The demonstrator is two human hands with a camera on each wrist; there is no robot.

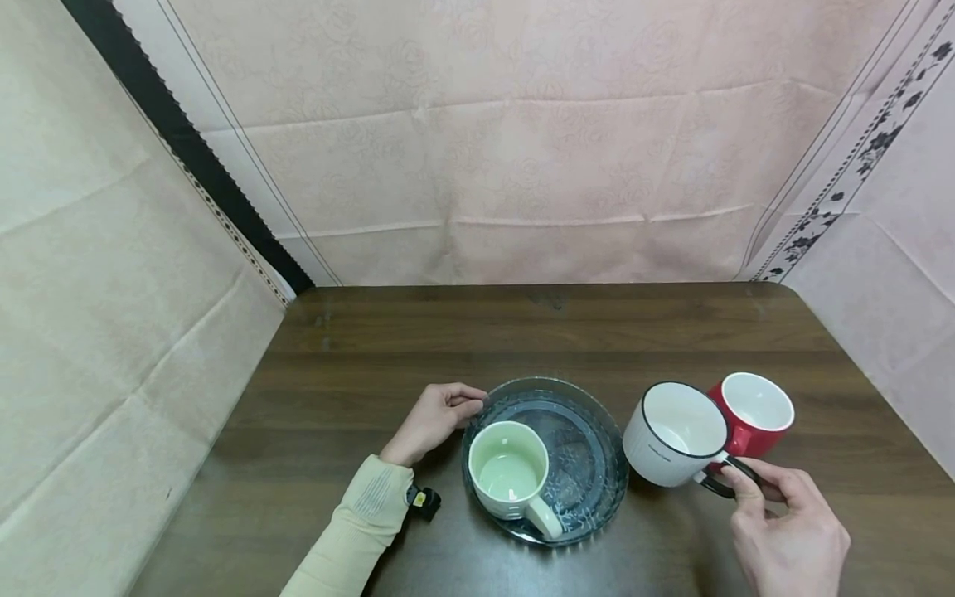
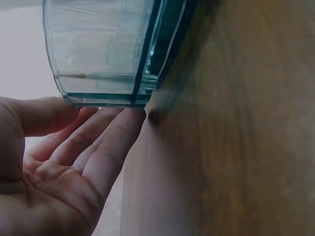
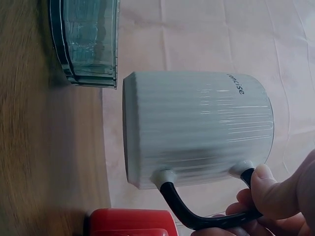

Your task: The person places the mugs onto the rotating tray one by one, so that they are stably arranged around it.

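Observation:
A round clear bluish glass dish (image 1: 589, 414) stands on the table with a pale green mug (image 1: 509, 464) inside its left part. At the dish's left rim is my left hand (image 1: 440, 419); in the left wrist view its thumb and nearly straight fingers (image 2: 113, 142) touch the outside of the glass wall. My right hand (image 1: 794, 522) grips the black handle (image 3: 197, 219) of a white mug (image 3: 197, 128) with a dark rim. This mug hangs just above the table, upright or slightly tilted, right of the dish. Behind it and to its right stands a red mug (image 1: 757, 412), partly hidden.
The dark wooden table (image 1: 358, 356) runs back to a pale patterned cloth (image 1: 522, 166) that hangs behind it. More pale cloth (image 1: 112, 332) covers the left and right sides. A small black device (image 1: 424, 502) is strapped at the left wrist.

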